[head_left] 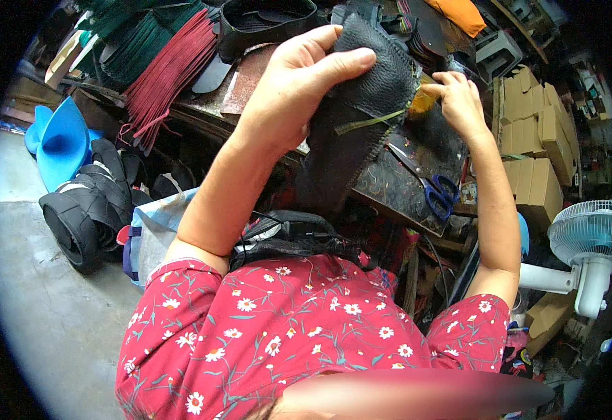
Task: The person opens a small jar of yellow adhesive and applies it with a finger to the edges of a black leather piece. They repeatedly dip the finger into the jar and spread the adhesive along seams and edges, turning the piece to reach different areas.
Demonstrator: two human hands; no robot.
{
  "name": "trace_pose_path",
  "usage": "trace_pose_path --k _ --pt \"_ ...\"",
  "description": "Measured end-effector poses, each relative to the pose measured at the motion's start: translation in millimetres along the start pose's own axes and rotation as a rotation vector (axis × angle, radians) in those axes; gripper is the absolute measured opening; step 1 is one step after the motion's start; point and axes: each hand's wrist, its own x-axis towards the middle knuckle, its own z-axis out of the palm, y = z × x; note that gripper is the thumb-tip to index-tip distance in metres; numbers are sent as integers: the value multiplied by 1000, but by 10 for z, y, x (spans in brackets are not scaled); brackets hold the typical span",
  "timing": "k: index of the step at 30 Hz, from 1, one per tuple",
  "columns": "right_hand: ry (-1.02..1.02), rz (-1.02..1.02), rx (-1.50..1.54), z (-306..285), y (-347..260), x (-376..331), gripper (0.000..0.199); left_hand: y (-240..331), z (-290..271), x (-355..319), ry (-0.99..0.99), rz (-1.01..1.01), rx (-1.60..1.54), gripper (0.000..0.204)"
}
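Note:
A black, grained leather piece [372, 80] with stitching along its edge is held up in my left hand [295, 80]. My left thumb presses on its face, while the other fingers are mostly behind it. A narrow yellow-green strip [369, 122] lies across the leather. Just right of the stitched edge is my right hand [462, 105], raised, its thumb and fingers apart and bent. I see nothing held in it. A yellow item [421, 105] shows beside its thumb. Blue-handled scissors [437, 192] lie on the dark worktable [390, 185] below.
Bundles of red strips [169, 73] and dark green strips [127, 45] lie at the far left. Black rolled material [85, 210] and a blue curved piece [63, 140] are on the left. Cardboard boxes [530, 129] and a white fan [584, 238] stand at the right.

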Motion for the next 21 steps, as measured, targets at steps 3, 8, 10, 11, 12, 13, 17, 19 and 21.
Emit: trace_pose_path --k 3,8,10,11,12,13,17,19,21 --pt "-27 67 38 -27 7 24 41 -31 1 -7 60 -28 63 23" --pt "93 102 98 -240 22 -156 31 -139 -7 27 83 48 6 20" --pt "-13 90 154 -378 -77 -224 32 -172 -17 43 142 35 55 20" --pt "96 80 304 -482 -127 -227 32 -189 -16 60 161 38 70 20" --pt "168 82 449 -618 -181 -224 33 -203 -8 80 169 41 46 20" --pt "229 110 594 -762 -257 -218 33 -215 4 95 179 42 23 19" --pt "197 -28 1317 -1209 -733 -221 53 -231 78 107 179 55 -103 18" --pt "89 -31 1332 -1225 -946 -200 63 -221 97 104 193 63 -104 18" --pt "134 -62 1173 -1193 -1052 -198 55 -198 95 98 206 68 -96 18"
